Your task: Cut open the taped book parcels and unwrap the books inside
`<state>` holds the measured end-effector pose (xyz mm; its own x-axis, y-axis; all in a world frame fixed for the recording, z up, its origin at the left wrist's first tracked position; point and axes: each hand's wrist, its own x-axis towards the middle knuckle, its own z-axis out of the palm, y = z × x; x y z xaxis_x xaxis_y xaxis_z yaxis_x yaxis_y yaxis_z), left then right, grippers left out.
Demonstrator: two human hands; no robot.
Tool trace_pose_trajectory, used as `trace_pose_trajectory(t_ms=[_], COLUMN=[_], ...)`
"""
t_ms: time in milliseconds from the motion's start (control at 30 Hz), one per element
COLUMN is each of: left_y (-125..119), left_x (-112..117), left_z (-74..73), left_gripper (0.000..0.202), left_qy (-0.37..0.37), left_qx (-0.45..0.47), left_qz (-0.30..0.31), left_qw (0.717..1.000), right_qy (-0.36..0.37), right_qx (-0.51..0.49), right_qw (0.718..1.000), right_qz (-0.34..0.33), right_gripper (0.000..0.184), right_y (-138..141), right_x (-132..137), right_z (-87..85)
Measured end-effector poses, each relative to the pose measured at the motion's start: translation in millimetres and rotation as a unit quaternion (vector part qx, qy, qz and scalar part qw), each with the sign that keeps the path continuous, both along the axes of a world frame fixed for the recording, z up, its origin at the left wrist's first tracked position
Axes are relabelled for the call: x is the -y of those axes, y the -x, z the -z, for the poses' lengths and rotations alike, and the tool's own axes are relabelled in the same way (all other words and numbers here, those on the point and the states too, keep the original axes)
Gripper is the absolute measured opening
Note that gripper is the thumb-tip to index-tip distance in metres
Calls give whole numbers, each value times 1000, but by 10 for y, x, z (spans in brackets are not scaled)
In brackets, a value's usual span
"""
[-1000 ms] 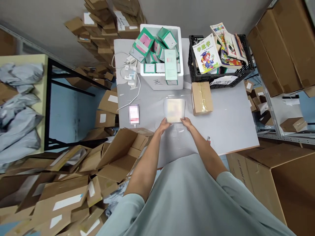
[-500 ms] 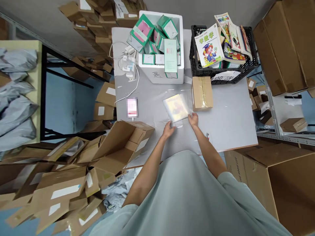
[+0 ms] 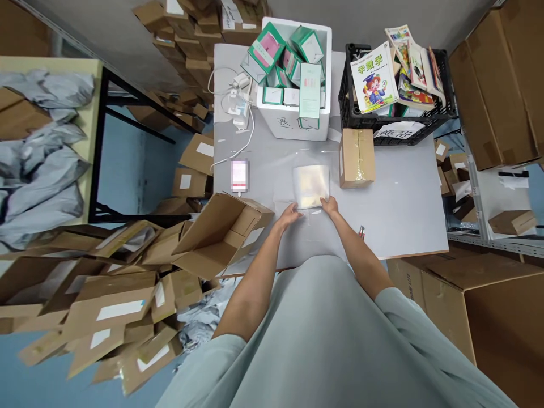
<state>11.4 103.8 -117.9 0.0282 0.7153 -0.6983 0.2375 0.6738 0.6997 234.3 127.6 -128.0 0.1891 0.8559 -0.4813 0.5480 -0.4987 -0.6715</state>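
A flat, squarish, yellowish book (image 3: 311, 184), blurred by motion and glare and seemingly in clear plastic, is held low over the grey table. My right hand (image 3: 329, 206) grips its near right corner, thumb on top. At its near left corner, my left hand (image 3: 289, 216) is closed with thumb and fingers on the edge of the wrapping. Some loose clear film shows beside the left hand. The book's cover cannot be read. A taped cardboard box (image 3: 357, 158) stands just beyond the right hand.
Beyond the book stand a white foam box (image 3: 293, 123) of green cartons and a black crate (image 3: 408, 122) of books. At left are a phone (image 3: 239, 175), a power strip (image 3: 241, 116) and an open carton (image 3: 225, 235). A small red-and-grey tool (image 3: 361, 232) lies near my right forearm.
The book has turned from a tilt to nearly straight, with both hands still at its near corners. The whole view has shifted slightly, so the table sits further right.
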Motion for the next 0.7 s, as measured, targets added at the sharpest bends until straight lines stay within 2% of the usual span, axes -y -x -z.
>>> trace_pose_trajectory(t_ms=[100,200,300,400,500,567,700], left_y=[53,29,-74,-253,-441,-497,-340], left_x=[241,590,922,1132,1231,1266,1304], left_z=[-12,-39,-102,-207,-320,-369,-362], left_gripper=[81,77,77,79,79,73,49], left_qy=[12,31,33,5,-46,-73,-63], left_qx=[7,19,41,68,113,111,23], left_qz=[21,53,82,95,81,43,-36], left_qw=[1000,998,995,993,989,990,997], right_qy=[23,36,42,29,-34,-66,-40], right_qx=[2,3,9,16,22,13,-29], right_qw=[1000,999,999,999,994,984,966], right_qz=[0,-5,-11,-25,-99,-166,-255], right_gripper=[30,25,20,17,20,24,26], right_y=[-58,-195,-319,-319,-170,-32,155], right_x=[376,851,1309,1652,1870,1952,1982], right_z=[-113,-268,-441,-614,-770,-847,-895])
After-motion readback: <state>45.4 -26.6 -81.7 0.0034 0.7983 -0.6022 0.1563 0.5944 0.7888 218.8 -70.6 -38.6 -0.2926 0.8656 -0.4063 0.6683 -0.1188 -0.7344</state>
